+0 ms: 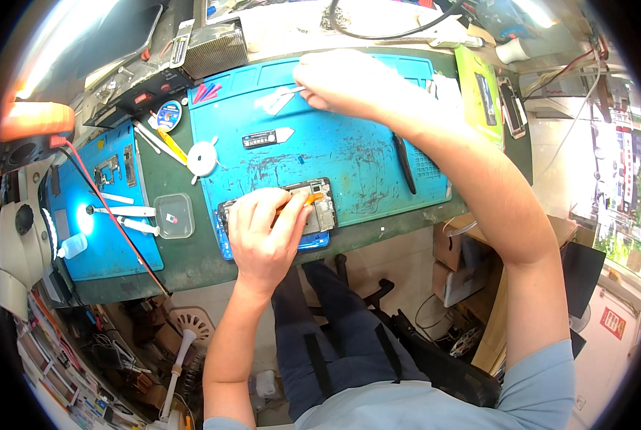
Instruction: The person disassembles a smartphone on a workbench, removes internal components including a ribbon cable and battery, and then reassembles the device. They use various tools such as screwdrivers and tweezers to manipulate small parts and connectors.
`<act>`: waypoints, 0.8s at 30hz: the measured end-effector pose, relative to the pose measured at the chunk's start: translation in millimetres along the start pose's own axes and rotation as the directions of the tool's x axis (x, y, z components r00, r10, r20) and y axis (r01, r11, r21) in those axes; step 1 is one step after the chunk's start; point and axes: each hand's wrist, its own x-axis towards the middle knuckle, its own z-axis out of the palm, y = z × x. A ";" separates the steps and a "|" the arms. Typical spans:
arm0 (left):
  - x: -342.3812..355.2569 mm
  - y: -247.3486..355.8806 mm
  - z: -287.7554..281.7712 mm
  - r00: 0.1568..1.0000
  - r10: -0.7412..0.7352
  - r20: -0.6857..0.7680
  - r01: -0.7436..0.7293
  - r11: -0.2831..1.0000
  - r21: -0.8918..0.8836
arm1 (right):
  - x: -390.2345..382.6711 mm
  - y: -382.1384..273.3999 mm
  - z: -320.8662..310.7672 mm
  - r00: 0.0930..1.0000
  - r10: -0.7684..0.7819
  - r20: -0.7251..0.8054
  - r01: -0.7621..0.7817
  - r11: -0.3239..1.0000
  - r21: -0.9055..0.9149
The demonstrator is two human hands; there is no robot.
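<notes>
An opened phone (pixel 324 211) with a blue frame (pixel 313 239) lies at the front of the blue mat (pixel 367 190). My left hand (pixel 267 226) rests over the phone, fingers closed on an orange flex cable (pixel 300 201). My right hand (pixel 338 82) is at the mat's back, closed on a thin light-coloured item (pixel 292 90) above a small white piece (pixel 274 102). A black battery-like strip (pixel 262 138) lies between my hands, beside a white spool (pixel 202 158). Black pliers or tweezers (pixel 404 165) lie under my right forearm.
A second mat (pixel 120 251) with boards, tweezers and a syringe is at left, beside a microscope (pixel 19 229) and an orange lamp (pixel 37 122). A plastic tray (pixel 175 215) sits between mats. Equipment (pixel 138 86) stands at the back left, a green pack (pixel 478 93) at the right.
</notes>
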 end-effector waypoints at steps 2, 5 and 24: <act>-0.5 -0.2 0.5 1.000 0.000 -0.002 0.000 1.000 -0.003 | -3.4 8.9 -0.6 1.000 -0.009 -0.022 0.010 0.998 0.055; -1.1 -0.9 0.0 1.000 0.001 -0.013 -0.001 1.000 -0.006 | -14.3 20.4 -11.3 0.991 0.122 -0.052 -0.119 0.991 0.061; -1.2 -1.9 -0.8 1.000 -0.011 0.002 0.011 1.000 0.020 | 26.9 92.4 -39.4 0.884 0.434 -0.173 -0.425 0.901 0.089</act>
